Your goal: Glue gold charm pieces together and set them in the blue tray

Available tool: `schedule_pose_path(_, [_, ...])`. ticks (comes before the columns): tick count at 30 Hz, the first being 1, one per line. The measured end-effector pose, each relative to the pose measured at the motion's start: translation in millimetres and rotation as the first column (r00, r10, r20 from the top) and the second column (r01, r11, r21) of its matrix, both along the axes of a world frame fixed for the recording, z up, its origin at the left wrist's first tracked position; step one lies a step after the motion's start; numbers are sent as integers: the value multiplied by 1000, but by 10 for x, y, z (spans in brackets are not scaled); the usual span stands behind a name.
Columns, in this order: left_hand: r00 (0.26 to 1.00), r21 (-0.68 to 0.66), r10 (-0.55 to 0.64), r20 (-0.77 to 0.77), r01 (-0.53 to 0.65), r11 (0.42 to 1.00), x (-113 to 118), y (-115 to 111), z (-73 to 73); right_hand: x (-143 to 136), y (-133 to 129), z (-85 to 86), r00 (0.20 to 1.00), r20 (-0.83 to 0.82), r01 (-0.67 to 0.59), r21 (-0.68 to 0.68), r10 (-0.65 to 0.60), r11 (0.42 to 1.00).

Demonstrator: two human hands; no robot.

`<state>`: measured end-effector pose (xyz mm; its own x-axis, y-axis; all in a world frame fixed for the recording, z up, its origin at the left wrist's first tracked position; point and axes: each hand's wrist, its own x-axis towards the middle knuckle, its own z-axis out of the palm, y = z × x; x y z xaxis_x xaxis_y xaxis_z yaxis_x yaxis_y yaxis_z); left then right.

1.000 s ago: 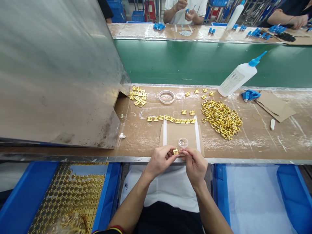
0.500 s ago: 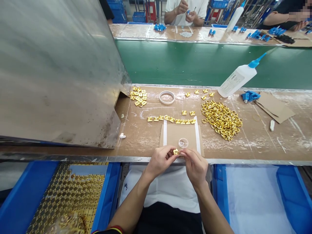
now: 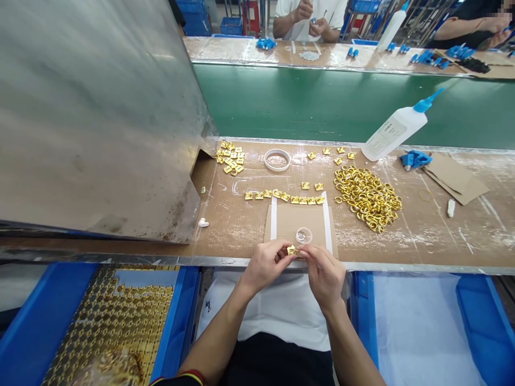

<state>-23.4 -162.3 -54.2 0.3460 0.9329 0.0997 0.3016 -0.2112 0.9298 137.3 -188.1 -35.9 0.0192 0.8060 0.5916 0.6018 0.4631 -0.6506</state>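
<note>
We are looking down on a cardboard-covered table, taking 12 o'clock as straight away from our body. A smaller cardboard mat is lying on it, its near edge reaching our fingers, and a heap of gold rings is lying at 2 o'clock, well apart from us. Our right hand is pinching a thin stick-like tool between thumb and fingertips. Our left hand is pinching a small square-looking gold piece, its fingers wrapping partly around it. A shallow clear cup is resting on the mat at about 1 o'clock from that piece, just beside it. The gold piece is lying at 2 o'clock from the left palm and about 10 o'clock from the right, so the left hand is the nearer one. The tool's long axis is running roughly from 3 to 9 o'clock, pointing at the piece; whether its tip is touching, we cannot tell. The piece's own long axis is staying unclear behind our fingers.
</note>
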Motion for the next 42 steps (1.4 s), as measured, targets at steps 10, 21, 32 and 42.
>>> schedule_pose_path(10, [1000,-6,2,-15,-2,1000,-1,-8,0,11,0,-13,1000,-14,8,-16,-8,1000])
schedule_pose_path(21, [1000,20,12,-16,-12,1000,-4,-6,9,75,8,-50,987,-144,72,-14,-73,997])
schedule_pose_path(32, [1000,69,15,-23,-13,998,-6,-11,-27,220,311,-83,990,96,102,-2,-101,995])
schedule_pose_path(42, [1000,61,7,5,-7,998,-3,-11,-21,213,361,-25,977,208,44,-36,-36,998])
